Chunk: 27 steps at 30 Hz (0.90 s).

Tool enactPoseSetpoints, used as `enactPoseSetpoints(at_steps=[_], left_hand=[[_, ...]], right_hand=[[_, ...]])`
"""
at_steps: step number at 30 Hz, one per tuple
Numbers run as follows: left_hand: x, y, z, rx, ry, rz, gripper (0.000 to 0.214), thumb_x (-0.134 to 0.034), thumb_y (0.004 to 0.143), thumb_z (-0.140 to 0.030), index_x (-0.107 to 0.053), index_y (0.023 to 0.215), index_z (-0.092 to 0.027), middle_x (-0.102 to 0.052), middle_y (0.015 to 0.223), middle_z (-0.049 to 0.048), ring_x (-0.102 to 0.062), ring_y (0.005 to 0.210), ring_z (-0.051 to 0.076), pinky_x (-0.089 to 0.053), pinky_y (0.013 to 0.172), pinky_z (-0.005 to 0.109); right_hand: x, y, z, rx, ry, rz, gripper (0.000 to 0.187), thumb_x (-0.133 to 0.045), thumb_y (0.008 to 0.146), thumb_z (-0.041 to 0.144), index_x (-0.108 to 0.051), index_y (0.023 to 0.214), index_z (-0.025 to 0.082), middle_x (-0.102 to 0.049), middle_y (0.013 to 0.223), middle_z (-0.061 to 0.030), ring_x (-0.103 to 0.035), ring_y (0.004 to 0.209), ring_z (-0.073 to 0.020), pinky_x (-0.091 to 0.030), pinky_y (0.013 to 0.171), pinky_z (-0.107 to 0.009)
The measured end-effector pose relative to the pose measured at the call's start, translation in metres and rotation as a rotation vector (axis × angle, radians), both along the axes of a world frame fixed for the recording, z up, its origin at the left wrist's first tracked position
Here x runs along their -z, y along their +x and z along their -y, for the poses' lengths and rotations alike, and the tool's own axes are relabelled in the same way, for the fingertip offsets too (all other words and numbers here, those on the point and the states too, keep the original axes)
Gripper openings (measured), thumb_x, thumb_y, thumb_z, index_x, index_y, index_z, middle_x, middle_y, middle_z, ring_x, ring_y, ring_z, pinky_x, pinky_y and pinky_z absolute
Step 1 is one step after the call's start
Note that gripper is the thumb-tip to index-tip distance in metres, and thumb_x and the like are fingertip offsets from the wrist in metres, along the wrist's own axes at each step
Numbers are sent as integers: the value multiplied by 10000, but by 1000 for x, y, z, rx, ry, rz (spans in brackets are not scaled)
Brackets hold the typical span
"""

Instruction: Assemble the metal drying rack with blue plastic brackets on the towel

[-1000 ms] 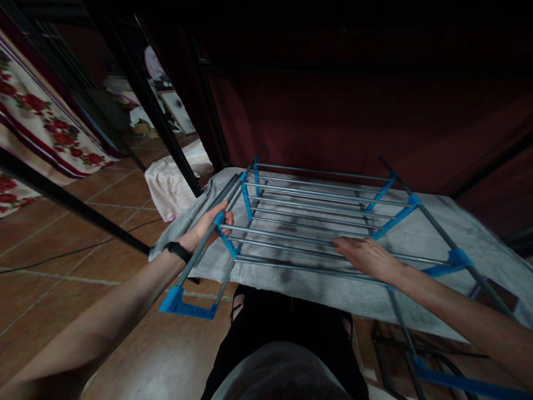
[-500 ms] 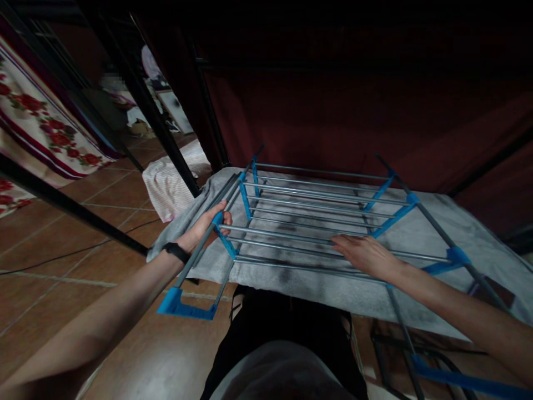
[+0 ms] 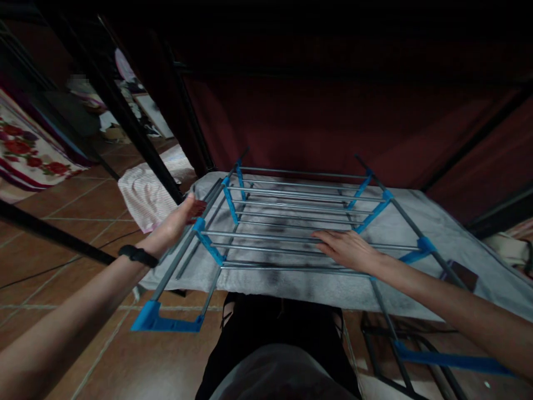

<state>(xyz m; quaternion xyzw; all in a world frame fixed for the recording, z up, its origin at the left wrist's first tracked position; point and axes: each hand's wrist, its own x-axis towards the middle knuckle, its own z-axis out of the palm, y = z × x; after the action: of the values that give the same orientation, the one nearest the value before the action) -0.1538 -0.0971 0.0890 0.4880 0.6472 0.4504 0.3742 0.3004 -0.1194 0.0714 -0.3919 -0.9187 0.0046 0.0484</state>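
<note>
A metal rack with blue plastic joints, like a clothes drying rack (image 3: 270, 239), lies across a grey towel-like cover (image 3: 291, 286). My left hand (image 3: 183, 219) is off the rack, beside its left side rail near a blue joint (image 3: 200, 224), fingers apart and thumb up. My right hand (image 3: 341, 248) lies over the front crossbars right of the middle, fingers bent over a bar; its underside is hidden. Several thin grey tubes (image 3: 195, 249) lie along the rack's left side. A blue end piece (image 3: 166, 324) sticks out past the cover's front edge.
Dark bed-frame posts (image 3: 129, 119) stand on the left, with a striped cloth (image 3: 144, 191) beyond. A dark red curtain (image 3: 316, 128) hangs behind. A flat dark object (image 3: 460, 275) lies at right. Black metal tubing (image 3: 375, 358) stands below, on the tiled floor (image 3: 108, 344).
My left hand has let go of the rack's left rail and moved left, away from it. My right hand stays on the crossbars. The whole view has shifted somewhat to the right.
</note>
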Motion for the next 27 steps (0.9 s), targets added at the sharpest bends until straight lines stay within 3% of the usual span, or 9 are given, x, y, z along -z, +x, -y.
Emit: enactPoseSetpoints(at_steps=[2, 6, 11, 14, 17, 20, 23, 25, 27], left_hand=[[-25, 7, -7, 22, 136, -334, 534, -537, 846, -620, -621, 1082, -148, -647, 1008, 66, -577, 963, 251, -467, 876, 350], [-54, 69, -13, 405, 338, -627, 447, -642, 780, -552, -686, 1054, -202, -651, 1070, 66, -568, 1042, 306, -369, 1033, 425], [-24, 187, 4, 810, 330, -720, 470, -685, 762, -452, -650, 1198, -280, -646, 1228, 88, -549, 1177, 358, -324, 1080, 461], [3, 226, 5, 927, 279, -807, 334, -567, 851, -334, -649, 1169, -270, -683, 1143, 102, -626, 1049, 319, -419, 970, 416], [17, 232, -1, 972, 263, -789, 301, -471, 904, -330, -656, 1129, -252, -697, 1105, 104, -658, 981, 294, -465, 873, 372], [18, 225, -4, 971, 290, -749, 358, -437, 928, -413, -644, 1186, -274, -687, 1174, 88, -654, 1038, 293, -471, 890, 364], [16, 221, -1, 970, 288, -715, 375, -451, 918, -431, -649, 1210, -307, -675, 1225, 56, -641, 1096, 296, -468, 936, 367], [19, 221, 1, 960, 259, -700, 380, -471, 901, -433, -658, 1209, -313, -672, 1237, 46, -641, 1099, 304, -473, 940, 375], [24, 221, 1, 943, 235, -707, 395, -471, 895, -445, -658, 1216, -311, -672, 1239, 48, -644, 1093, 311, -478, 935, 386]], right_hand=[[-5, -2, 1, 16, -18, 0, 367, -356, 1004, 371, -511, 1310, 240, -672, 1205, -73, -670, 990, -210, -490, 754, -296], [-14, -6, 1, 75, -46, -16, 369, -402, 974, 282, -497, 1330, 258, -659, 1232, -46, -652, 1027, -202, -476, 785, -294], [-15, -7, -1, 110, -42, -76, 302, -428, 972, 290, -569, 1236, 251, -660, 1194, -40, -644, 1001, -206, -468, 774, -305], [-13, -5, 1, 128, -34, -95, 271, -459, 973, 334, -601, 1186, 246, -668, 1134, -42, -644, 966, -202, -466, 783, -310], [-23, 12, 6, 47, -35, -146, 318, -495, 965, 384, -587, 1234, 242, -660, 1157, -52, -624, 1032, -211, -458, 881, -348], [-44, 56, 10, 37, -7, -339, 376, -467, 973, 439, -582, 1261, 227, -641, 1213, -75, -576, 1144, -224, -416, 997, -395], [-53, 120, 9, 319, 33, -733, 372, -423, 975, 477, -635, 1140, 220, -657, 1160, -69, -582, 1126, -212, -426, 1004, -381], [-43, 159, 6, 565, 13, -1104, 360, -435, 951, 492, -644, 1015, 206, -680, 1075, -68, -621, 1020, -197, -474, 937, -351], [-23, 185, 3, 746, -167, -1387, 357, -410, 939, 489, -621, 966, 203, -696, 989, -70, -648, 897, -182, -520, 846, -335]])
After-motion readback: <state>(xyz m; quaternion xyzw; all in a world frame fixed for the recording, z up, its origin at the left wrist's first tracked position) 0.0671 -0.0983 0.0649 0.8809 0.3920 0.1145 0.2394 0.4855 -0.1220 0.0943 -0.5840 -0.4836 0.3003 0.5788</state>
